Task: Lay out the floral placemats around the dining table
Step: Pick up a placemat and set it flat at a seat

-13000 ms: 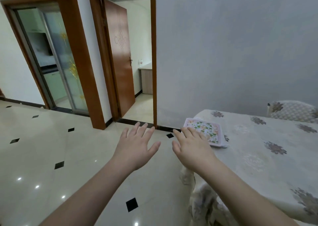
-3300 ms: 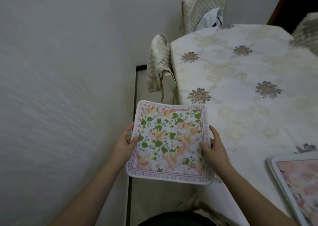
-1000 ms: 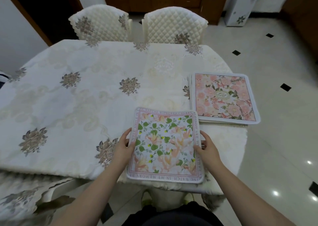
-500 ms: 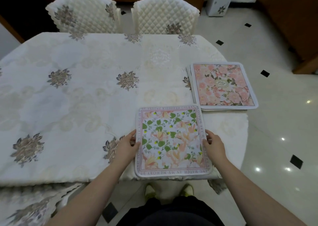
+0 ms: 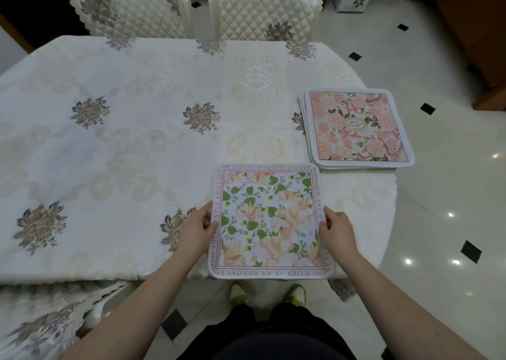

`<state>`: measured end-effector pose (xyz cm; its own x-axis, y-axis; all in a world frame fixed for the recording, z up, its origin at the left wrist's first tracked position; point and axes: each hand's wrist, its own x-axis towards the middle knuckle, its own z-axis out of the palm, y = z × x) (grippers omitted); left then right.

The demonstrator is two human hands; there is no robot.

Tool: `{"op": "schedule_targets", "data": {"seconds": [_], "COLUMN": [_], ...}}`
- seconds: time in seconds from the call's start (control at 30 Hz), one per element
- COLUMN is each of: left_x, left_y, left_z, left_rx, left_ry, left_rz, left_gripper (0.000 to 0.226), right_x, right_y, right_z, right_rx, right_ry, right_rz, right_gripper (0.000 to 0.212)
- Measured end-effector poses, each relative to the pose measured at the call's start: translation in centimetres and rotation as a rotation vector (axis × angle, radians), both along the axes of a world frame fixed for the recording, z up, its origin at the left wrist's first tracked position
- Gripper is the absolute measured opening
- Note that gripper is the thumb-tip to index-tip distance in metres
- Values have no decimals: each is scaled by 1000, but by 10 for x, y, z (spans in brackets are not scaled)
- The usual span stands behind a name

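Green-leafed floral fabric placemat [image 5: 269, 220] lying on table [image 5: 123, 146], being pinched by left hand [image 5: 195, 229], right hand [image 5: 338, 232]; squaring near edge advisable.

— What is seen around the table?
— Two quilted cream chairs [image 5: 126, 6] [image 5: 264, 9] are placed at the far side. The glossy pale floor [image 5: 451, 184] is dotted with small black tiles, and light spots are reflected. Dark wooden furniture [image 5: 471, 30] is seen at right.
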<state>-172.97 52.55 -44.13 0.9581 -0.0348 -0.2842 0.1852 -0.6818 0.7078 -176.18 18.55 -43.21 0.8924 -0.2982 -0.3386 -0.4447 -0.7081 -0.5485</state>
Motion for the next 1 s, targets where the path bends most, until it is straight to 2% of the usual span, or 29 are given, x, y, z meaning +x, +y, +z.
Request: {"op": "schedule_targets", "data": {"seconds": [0.5, 0.6, 0.73, 0.8, 1.0], "left_x": [14, 15, 21, 30, 68], "left_y": [2, 2, 0, -9, -57], "left_z": [4, 5, 1, 2, 2], "left_rx": [16, 39, 90, 122, 236], "left_ry": [43, 16, -64, -149, -332], "left_rz": [125, 130, 267, 213, -187], "left_gripper": [58, 55, 47, 43, 44], "right_x": [19, 22, 32, 43, 83], "right_y": [1, -1, 2, 13, 68], "right_z": [-5, -5, -3, -1, -5], "right_rx": [39, 32, -137, -156, -118], "right_ry": [-46, -43, -69, -108, -185], "right_rz": [56, 41, 41, 68, 325], "right_gripper": [24, 30, 48, 48, 48]}}
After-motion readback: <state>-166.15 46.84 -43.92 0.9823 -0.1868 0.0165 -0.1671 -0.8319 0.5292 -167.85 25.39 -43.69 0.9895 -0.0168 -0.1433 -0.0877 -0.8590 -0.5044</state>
